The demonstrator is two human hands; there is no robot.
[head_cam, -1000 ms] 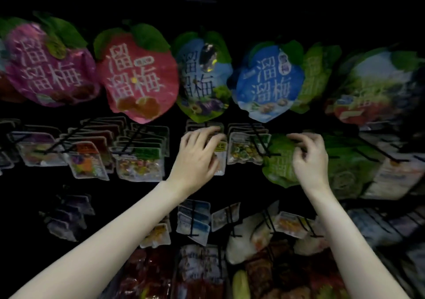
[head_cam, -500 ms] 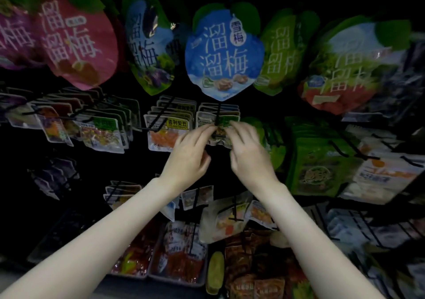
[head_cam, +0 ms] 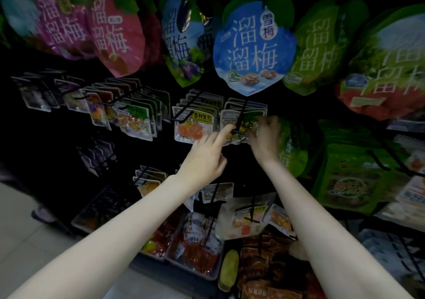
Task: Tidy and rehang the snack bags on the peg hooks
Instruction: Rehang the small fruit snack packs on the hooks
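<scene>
A small clear snack bag with a green label (head_cam: 230, 117) hangs at the front of a black peg hook (head_cam: 240, 115), in the middle row under a big blue plum bag (head_cam: 253, 46). My left hand (head_cam: 205, 155) reaches up from the lower left. Its index finger stretches to the bag's lower left corner by the hook tip, and the other fingers are curled. My right hand (head_cam: 265, 138), blurred by motion, grips the bag's right side. More bags of the same kind are stacked behind it on the hook.
A row of orange-labelled bags (head_cam: 193, 124) hangs just to the left. Large pink (head_cam: 115, 34) and green (head_cam: 317, 46) plum bags hang overhead. Big green packs (head_cam: 351, 177) fill the right side. Bins of red snacks (head_cam: 197, 252) sit below, and pale floor (head_cam: 23, 229) shows at the lower left.
My hands, apart a second ago, have come together on the green-labelled bag. Since half a second ago my left index finger has stretched out and my right hand has shifted along the bag's right side.
</scene>
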